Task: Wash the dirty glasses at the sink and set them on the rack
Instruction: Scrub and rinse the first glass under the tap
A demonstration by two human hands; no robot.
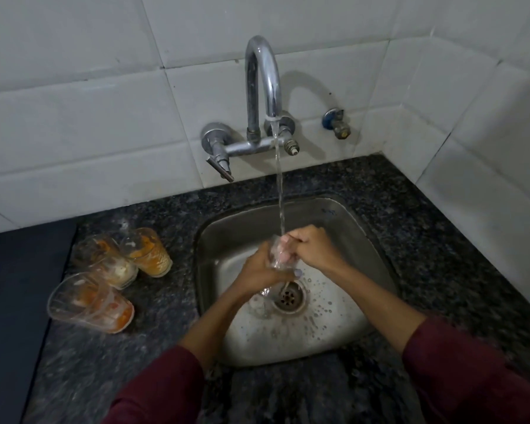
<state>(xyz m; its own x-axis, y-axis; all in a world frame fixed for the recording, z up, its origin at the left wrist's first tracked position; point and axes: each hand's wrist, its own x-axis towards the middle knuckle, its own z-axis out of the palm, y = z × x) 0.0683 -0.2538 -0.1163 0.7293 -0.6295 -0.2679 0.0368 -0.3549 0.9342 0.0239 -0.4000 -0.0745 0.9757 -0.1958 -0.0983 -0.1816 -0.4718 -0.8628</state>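
Surroundings first: four dirty clear glasses w/ orange and white residue sat on the dark speckled granite counter [153, 325], left of the square stainless steel sink [377, 258]. Far pair: orange-smeared tumbler [149, 250] and another orange-streaked one [95, 249] just beside it. White-residue glass [117, 270] sat in front of those. Nearest one, orange-bottomed glass [89, 302], lay tilted on its side, mouth facing left. All four bunched together, touching or nearly so. Dark flat matte surface [13, 301] was at far left edge; can't tell what it was.

Wall: white glossy rectangular tiles [74, 117], dark grout. Chrome gooseneck wall-mounted tap [262, 84] ran a thin stream of water [280, 203] down to the hands. Small blue-and-brass angle valve [337, 122] was right of the tap.

Sink basin was wet, w/ bubbles around the round perforated metal drain [289, 296].

Task item: clear transparent glass being washed [277, 255] was held over the sink, above the drain, under the stream. Left hand [257, 269] wrapped around its body. Right hand [309, 244] gripped at the mouth w/ fingers curled, some showing thru the glass wall. Hands hid most of the glass. Maroon sleeves [459, 362] covered both forearms.
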